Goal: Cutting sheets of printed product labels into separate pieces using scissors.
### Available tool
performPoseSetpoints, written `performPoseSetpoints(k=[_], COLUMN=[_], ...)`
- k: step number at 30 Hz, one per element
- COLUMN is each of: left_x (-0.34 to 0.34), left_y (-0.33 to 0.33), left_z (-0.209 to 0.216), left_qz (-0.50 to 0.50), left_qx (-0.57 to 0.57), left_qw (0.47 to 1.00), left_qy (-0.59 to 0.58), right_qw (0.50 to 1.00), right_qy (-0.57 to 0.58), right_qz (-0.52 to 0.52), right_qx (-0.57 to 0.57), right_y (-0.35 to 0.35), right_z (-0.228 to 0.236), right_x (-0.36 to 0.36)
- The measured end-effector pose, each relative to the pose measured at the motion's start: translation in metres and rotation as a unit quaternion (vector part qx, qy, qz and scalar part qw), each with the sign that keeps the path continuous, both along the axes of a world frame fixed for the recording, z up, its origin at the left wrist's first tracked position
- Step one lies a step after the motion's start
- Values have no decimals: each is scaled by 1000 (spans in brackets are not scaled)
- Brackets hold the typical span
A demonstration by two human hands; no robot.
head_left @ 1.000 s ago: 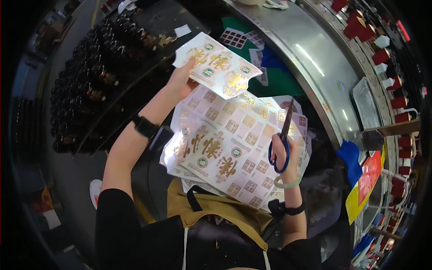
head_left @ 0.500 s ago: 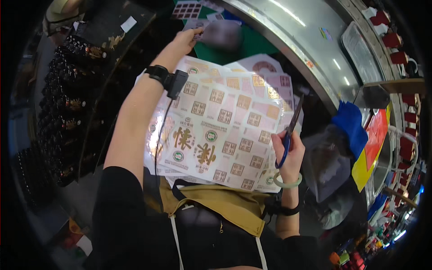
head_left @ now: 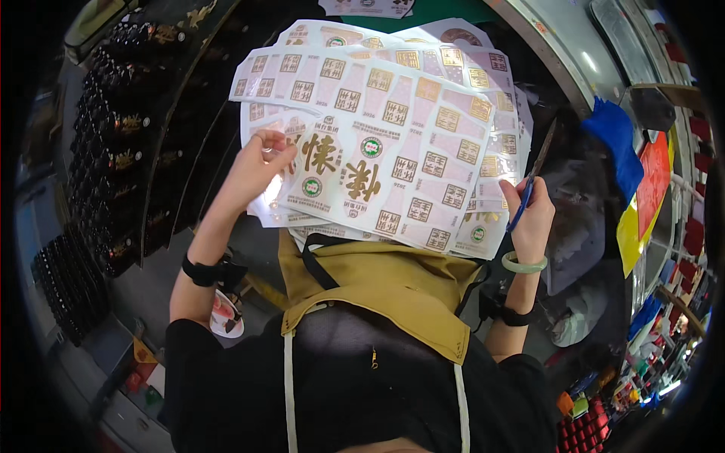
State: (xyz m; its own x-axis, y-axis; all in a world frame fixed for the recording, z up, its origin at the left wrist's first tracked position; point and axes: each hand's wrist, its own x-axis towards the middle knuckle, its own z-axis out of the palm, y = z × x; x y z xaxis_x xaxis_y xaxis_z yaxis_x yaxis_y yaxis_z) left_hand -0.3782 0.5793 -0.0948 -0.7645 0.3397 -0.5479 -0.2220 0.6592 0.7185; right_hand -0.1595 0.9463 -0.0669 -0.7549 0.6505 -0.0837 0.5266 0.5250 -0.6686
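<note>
A stack of white and pink sticker sheets (head_left: 423, 151) printed with gold squares, large gold characters and green round marks lies in front of me, over my lap. My left hand (head_left: 260, 167) is at the left side of the top sheet, fingers curled and thumb pressed toward them beside the gold characters. What sits between those fingertips is too small to tell. Scissors (head_left: 539, 155) with blue handles are held in my right hand (head_left: 532, 215) at the right edge of the stack. Their dark blades point up and away from me.
Rows of black items with gold marks (head_left: 124, 121) stand on the left. On the right, a metal table (head_left: 563, 53) curves away, with blue, red and yellow sheets (head_left: 604, 143) by its edge and a clear plastic bag (head_left: 574, 249) below. Another printed sheet (head_left: 366, 6) lies on green at the far side.
My left hand has come back from the far green surface to the left side of the sheets. My right hand, still holding the scissors, has shifted slightly right and away from me.
</note>
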Motion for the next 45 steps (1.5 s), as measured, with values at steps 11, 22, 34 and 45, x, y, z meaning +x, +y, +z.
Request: performPoseSetpoints(k=[11,22,34,45], left_x=[39,49,86,66], left_y=[9,8,36,2], left_z=[2,-3,67,15], left_qz=[-15,-81,-98,113], left_qx=[-32,60,27,257], left_qw=[999,995,989,933], left_qy=[-27,5,107,-226], right_qw=[988,994,991,992], right_qy=[-104,-103,-126,-61], right_qz=[-20,20,11,-69], right_qx=[-116,-7,-30,-91], right_y=[-51,-50,-47,-53], right_z=[-9,-23,-27,-8], right_x=[-10,-7,-8,-10])
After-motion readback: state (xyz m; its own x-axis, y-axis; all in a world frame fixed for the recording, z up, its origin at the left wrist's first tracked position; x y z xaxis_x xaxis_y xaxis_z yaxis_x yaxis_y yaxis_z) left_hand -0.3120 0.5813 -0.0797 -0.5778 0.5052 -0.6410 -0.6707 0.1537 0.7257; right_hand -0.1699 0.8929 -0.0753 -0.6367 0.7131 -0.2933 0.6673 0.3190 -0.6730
